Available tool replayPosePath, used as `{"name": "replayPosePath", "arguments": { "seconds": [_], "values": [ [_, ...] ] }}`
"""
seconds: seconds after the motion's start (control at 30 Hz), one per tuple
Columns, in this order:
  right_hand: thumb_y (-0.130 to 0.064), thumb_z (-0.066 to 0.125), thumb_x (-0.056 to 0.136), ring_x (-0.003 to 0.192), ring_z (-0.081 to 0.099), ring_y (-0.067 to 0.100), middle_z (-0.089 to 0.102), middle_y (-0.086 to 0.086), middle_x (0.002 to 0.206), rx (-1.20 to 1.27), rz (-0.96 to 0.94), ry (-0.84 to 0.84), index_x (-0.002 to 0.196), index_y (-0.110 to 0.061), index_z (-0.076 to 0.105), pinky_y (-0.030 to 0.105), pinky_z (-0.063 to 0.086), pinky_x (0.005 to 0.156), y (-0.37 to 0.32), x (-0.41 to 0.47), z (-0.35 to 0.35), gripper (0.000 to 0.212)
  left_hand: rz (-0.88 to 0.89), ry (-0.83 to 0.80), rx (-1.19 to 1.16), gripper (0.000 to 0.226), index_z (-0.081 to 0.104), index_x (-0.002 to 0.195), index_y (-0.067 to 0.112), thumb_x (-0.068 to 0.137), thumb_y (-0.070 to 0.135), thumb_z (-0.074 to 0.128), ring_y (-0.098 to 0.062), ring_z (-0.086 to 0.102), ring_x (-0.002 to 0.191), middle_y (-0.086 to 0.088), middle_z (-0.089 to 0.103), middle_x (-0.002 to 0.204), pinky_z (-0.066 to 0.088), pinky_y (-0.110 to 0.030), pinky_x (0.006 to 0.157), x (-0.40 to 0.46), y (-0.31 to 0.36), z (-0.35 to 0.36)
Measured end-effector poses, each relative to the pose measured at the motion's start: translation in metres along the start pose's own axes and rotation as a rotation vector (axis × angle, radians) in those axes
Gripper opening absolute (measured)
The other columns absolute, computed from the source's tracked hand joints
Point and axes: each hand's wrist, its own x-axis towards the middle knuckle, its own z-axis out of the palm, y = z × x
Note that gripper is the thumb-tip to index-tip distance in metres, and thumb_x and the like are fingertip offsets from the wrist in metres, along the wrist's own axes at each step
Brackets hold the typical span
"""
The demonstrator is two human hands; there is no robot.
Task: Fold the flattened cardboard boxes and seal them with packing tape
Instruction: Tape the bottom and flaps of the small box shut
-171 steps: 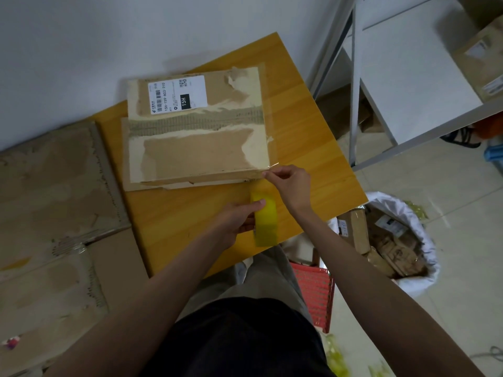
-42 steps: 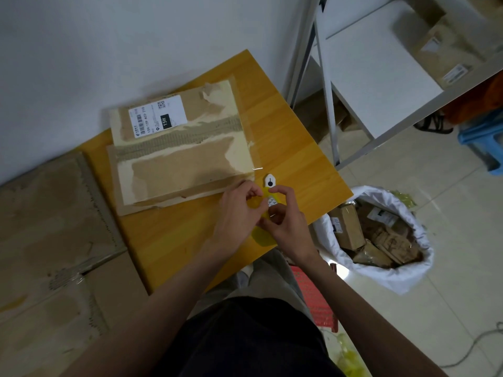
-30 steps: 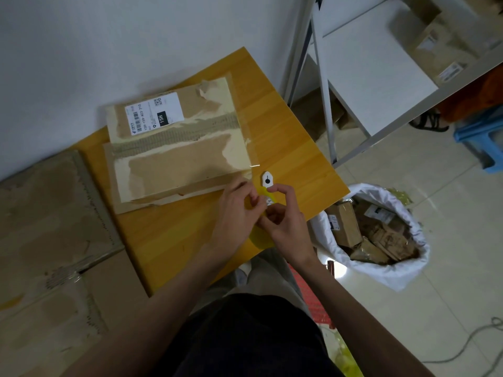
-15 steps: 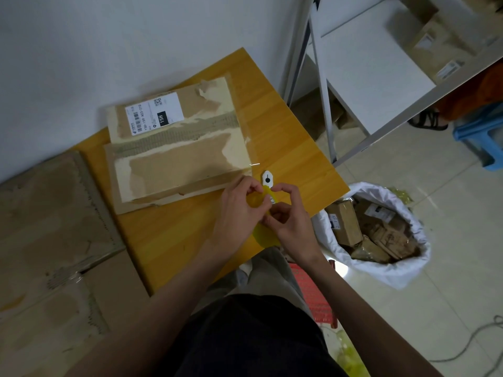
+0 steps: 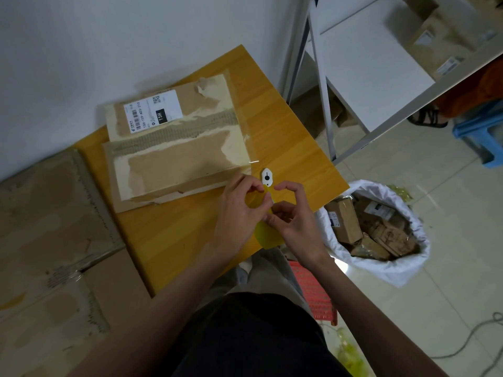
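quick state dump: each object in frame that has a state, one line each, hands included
cardboard box: lying flat on the table, old tape and label on its top face
yellow tape roll: held at the table's near edge
left hand: gripping the tape roll
right hand: pinching at the tape roll
white cutter: lying on the table, untouched
white bag: open, cardboard scraps inside

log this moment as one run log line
step: preparing tape | left hand: holds yellow tape roll | right hand: pinches at roll | cardboard box: flat on table
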Motion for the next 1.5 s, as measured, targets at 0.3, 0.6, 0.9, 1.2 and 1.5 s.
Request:
{"name": "replayPosePath", "arguments": {
  "seconds": [0.3, 0.6, 0.9, 1.2, 1.5],
  "values": [
    [-0.008, 0.073, 0.089, 0.07, 0.058, 0.033, 0.07, 0.013, 0.079, -0.026, 0.038, -0.052, 0.124, -0.027, 0.042, 0.036, 0.046, 0.065, 0.007, 0.004, -0.005, 0.05, -0.062, -0.076, -0.047, 0.018, 0.062, 0.095, 0.013, 0.09, 0.026, 0.073, -0.012, 0.06, 0.095, 0.005, 0.062, 0.097, 0.049, -0.026, 0.083, -0.007, -0.009, -0.004],
    [-0.015, 0.077, 0.086, 0.077, 0.055, 0.049, 0.058, 0.033, 0.082, -0.06, 0.068, -0.151, 0.124, -0.029, 0.044, 0.059, 0.046, 0.071, 0.003, 0.003, -0.023, 0.052, 0.037, -0.31, 0.0, 0.01, 0.08, 0.095, 0.013, 0.087, 0.017, 0.075, -0.005, 0.066, 0.087, 0.005, 0.072, 0.094, 0.053, -0.018, 0.075, 0.02, -0.016, -0.032],
    [-0.016, 0.078, 0.086, 0.072, 0.052, 0.046, 0.058, 0.026, 0.08, -0.104, 0.087, -0.211, 0.126, -0.029, 0.044, 0.058, 0.043, 0.064, 0.0, 0.008, -0.027, 0.055, 0.208, -0.487, 0.144, 0.003, 0.076, 0.086, 0.014, 0.084, 0.016, 0.078, -0.002, 0.061, 0.077, 0.012, 0.069, 0.085, 0.043, -0.005, 0.073, 0.041, -0.015, -0.041],
    [-0.013, 0.075, 0.088, 0.069, 0.046, 0.048, 0.048, 0.036, 0.081, -0.121, 0.109, -0.319, 0.128, -0.024, 0.041, 0.059, 0.038, 0.061, -0.006, 0.01, -0.032, 0.054, 0.503, -0.615, 0.337, 0.011, 0.061, 0.078, 0.013, 0.079, 0.007, 0.07, -0.008, 0.047, 0.07, 0.006, 0.056, 0.082, 0.037, -0.016, 0.058, 0.048, -0.005, -0.046],
    [-0.011, 0.07, 0.091, 0.064, 0.041, 0.043, 0.049, 0.03, 0.071, -0.302, 0.042, -0.349, 0.124, -0.025, 0.045, 0.049, 0.035, 0.057, -0.018, 0.016, -0.045, 0.044, 0.235, -0.683, 0.031, 0.011, 0.061, 0.084, 0.011, 0.084, 0.005, 0.071, -0.012, 0.058, 0.082, 0.006, 0.059, 0.087, 0.051, -0.032, 0.075, 0.03, -0.013, -0.041]
  ]
}}
